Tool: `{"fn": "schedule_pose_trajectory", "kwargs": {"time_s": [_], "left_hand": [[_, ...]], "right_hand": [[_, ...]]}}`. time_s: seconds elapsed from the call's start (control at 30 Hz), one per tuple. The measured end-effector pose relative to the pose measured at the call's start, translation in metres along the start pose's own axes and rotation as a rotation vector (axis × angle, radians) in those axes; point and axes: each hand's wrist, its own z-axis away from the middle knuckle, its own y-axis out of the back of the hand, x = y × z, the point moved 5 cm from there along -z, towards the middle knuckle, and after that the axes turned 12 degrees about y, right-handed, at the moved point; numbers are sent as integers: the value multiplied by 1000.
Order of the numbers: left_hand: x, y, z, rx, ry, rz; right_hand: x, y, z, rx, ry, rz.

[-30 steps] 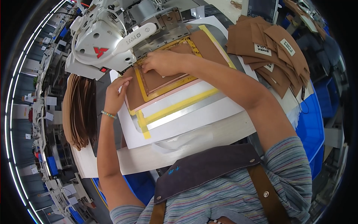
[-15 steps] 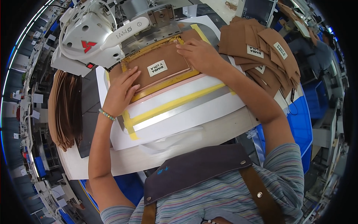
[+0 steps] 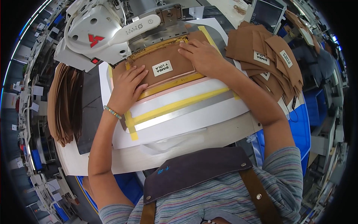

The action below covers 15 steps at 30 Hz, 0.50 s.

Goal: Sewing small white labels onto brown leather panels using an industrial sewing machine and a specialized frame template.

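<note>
A brown flat panel [image 3: 158,56] with a white label [image 3: 162,68] lies inside a yellow-edged frame [image 3: 173,82], close under the head of a white sewing machine [image 3: 99,31]. My left hand [image 3: 128,87] rests on the panel's left end and the frame's edge, fingers stretched out and thumb apart. On the far right part of the panel lies my right hand [image 3: 203,58], its fingers extended toward the frame's upper right corner. Neither hand grips anything. Both palms hide parts of the frame's sides.
Brown panels stand stacked on edge [image 3: 61,104] at the left. More labelled brown pieces [image 3: 242,44] lie piled at the right, by a control screen [image 3: 266,15]. A white sheet [image 3: 175,130] with yellow tape lies under the frame. A blue bin [image 3: 301,130] sits lower right.
The view has shifted slightly, so the machine and table appear a little to the right. My left fingers have drawn closer together on the panel; my right hand stays in about the same place.
</note>
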Motion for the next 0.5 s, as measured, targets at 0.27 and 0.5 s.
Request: {"fn": "schedule_pose_trajectory", "kwargs": {"time_s": [0.27,0.5], "left_hand": [[3,3,-4,60,-34,0],[4,3,-7,79,-49,-18]], "right_hand": [[-4,3,-11,-17,43,-41],[3,4,-20,-2,84,-110]]}}
